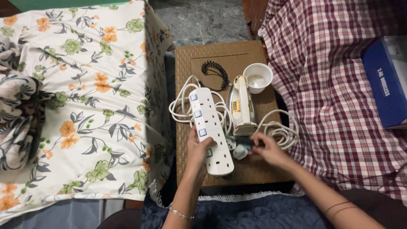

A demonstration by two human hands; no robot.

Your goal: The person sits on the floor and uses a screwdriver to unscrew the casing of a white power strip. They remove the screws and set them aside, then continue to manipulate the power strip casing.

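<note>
L hand (197, 149) grips power strip (211, 130) (stool edge).

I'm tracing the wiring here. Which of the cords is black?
The short coiled cord at the table's far side, beside the white cup; the other cables are white.

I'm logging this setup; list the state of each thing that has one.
White four-socket power strip: flat, sockets empty, steadied by left hand.
White clothes iron: flat, unplugged.
White plug: at right hand, not inserted.
White plastic cup: upright.
Black coiled cord: loose.
</note>
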